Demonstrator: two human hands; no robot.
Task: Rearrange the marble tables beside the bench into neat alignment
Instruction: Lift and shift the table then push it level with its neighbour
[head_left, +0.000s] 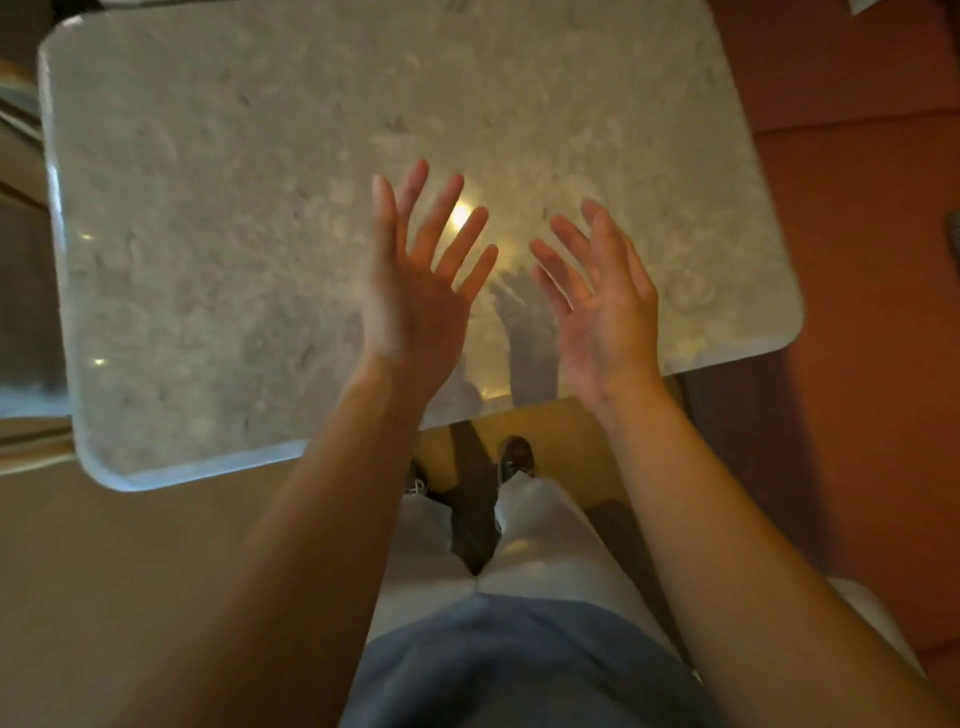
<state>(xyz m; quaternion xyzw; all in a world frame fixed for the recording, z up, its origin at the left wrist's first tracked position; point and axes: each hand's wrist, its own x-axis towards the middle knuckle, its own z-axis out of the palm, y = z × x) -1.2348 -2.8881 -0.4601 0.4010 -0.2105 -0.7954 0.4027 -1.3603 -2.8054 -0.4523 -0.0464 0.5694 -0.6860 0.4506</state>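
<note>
A pale grey marble table (218, 218) with rounded corners fills the upper part of the head view, slightly rotated so its near edge slopes up to the right. My left hand (415, 291) is raised above its near middle, palm up, fingers spread, holding nothing. My right hand (602, 301) hovers beside it over the table's near right part, also palm up with fingers apart and empty. Neither hand touches the marble. Their shadows and a lamp's glare show on the polished top.
A red-brown bench (857, 234) runs along the table's right side. Another surface's edge (26, 405) abuts the table at far left. Tan floor (130, 571) lies in front, with my legs and shoes (514, 457) under the near edge.
</note>
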